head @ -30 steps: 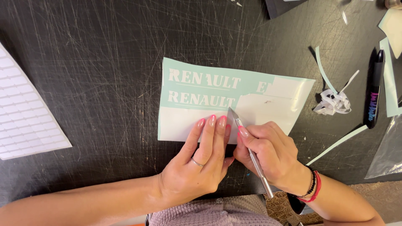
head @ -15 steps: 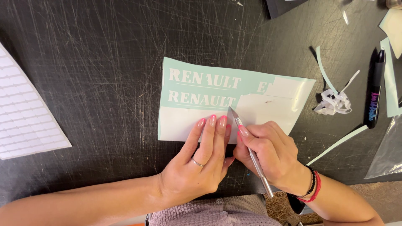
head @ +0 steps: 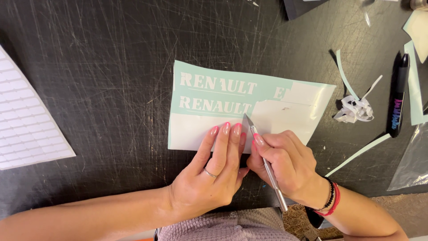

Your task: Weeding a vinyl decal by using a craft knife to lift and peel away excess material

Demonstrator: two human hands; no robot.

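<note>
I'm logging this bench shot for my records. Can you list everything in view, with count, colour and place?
vinyl sheet: one, mint green with white lettering, centre of the mat, partly peeled to white backing.
craft knife: one, silver, blade tip on the sheet.
cutting mat: one, black and scratched, under everything.
gridded sheet: one, white, left edge.
vinyl scraps: a crumpled white bunch, right of the sheet.
vinyl strips: two thin mint ones, right side.
pen: one, black, far right.
clear plastic: one piece, lower right.
left hand: fingers flat on the sheet, ring worn.
right hand: grips the knife, bracelets at wrist.
</note>
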